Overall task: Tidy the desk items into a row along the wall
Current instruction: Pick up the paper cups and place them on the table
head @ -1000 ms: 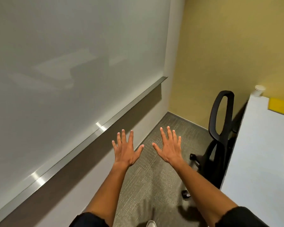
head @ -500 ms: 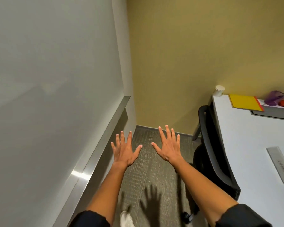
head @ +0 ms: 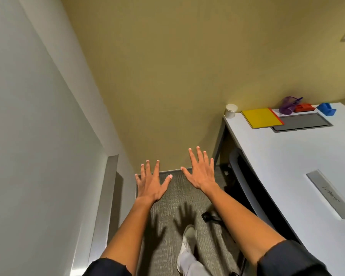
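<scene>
While both arms reach out over the carpet, the left hand point(head: 150, 184) is splayed wide, back up, fingers straight and holding nothing. The right hand point(head: 201, 172) matches it: fingers fanned apart, thumb out, nothing in it. Both hang in the air well short of the white desk point(head: 287, 166), off its left edge, and neither touches it.

On to the desk, our landmark. At its far left corner, tight against the yellow wall point(head: 177, 66), stands a white paper cup point(head: 230, 111), upright. Just beside the cup along the desk's back edge lies a yellow folder point(head: 261, 117) with a red strip down its right side, flat, slightly angled. Next along, a purple item point(head: 288, 105) sits against the wall; I cannot tell exactly what it is. Touching or just beside it is a red tray-like piece point(head: 305, 107), and further along the desk's back edge a blue tape dispenser point(head: 326, 108). In front of those, set into the desk top, is a grey cable hatch point(head: 302, 121), its left end partly under the folder's corner. Nearer the desk's front lies a grey strip point(head: 330, 197) with writing too small to read.

Tucked under the desk's left side is a dark office chair point(head: 253, 194). Below the hands, a white shoe point(head: 188, 236) steps on the grey carpet point(head: 167, 216), hand shadows spread across it.
</scene>
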Demonstrator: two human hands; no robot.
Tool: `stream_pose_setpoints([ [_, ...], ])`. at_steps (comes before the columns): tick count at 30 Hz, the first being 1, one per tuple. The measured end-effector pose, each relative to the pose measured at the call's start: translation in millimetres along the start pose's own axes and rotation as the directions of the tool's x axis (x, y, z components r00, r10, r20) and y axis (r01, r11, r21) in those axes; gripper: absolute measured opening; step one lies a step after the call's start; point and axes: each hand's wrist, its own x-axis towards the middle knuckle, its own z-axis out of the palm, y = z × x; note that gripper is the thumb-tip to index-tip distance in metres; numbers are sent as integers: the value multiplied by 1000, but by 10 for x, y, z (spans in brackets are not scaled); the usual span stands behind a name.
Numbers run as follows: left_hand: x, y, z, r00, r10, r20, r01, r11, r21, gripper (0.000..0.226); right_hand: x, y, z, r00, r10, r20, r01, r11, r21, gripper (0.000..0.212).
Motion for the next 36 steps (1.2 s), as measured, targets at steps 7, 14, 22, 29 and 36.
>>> stream_pose_setpoints([
  [7,1565,519,49,982,124,140,-128,992,17,82,1522,515,-123,989,149,-16,-149,989,21,79],
  [14,2895,1388,5,948,250,195,-253,967,-12,82,2533,1181,-360,956,294,-9,-293,955,36,80],
  [22,3870,2238,290,870,367,330,-372,927,-50,77,3163,1976,-435,863,505,19,-506,861,47,81],
  [29,4719,2777,688,768,503,396,-521,850,-70,75,3705,2575,-463,765,644,9,-642,762,85,83],
  [36,5336,3128,945,674,532,513,-552,824,-129,79,4119,2824,-458,688,726,10,-717,677,167,84],
])
